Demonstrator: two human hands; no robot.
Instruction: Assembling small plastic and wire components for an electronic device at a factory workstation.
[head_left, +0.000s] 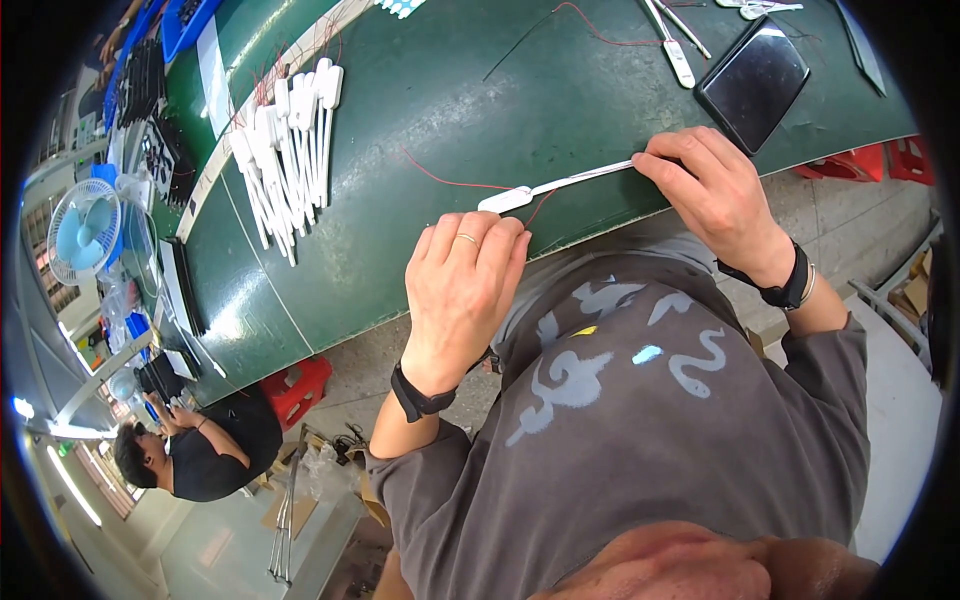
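A slim white plastic stick (585, 178) with a paddle-shaped end (507, 200) lies at the near edge of the green table (400, 240). Thin red wire trails from the paddle, and a red strand (541, 208) runs down to the fingertips of my left hand (462, 270). That hand is closed beside the paddle, its fingers curled together on the strand; their undersides are hidden. At the stick's thin end, my right hand (710, 190) pinches it between thumb and fingers.
A bundle of similar white sticks (285, 150) with red wires lies to the left. A black phone (755, 85) and another white stick (678, 62) are at the back right. At the far left are a blue fan (85, 230) and a seated person (215, 450). Red stools (297, 390) stand below the table.
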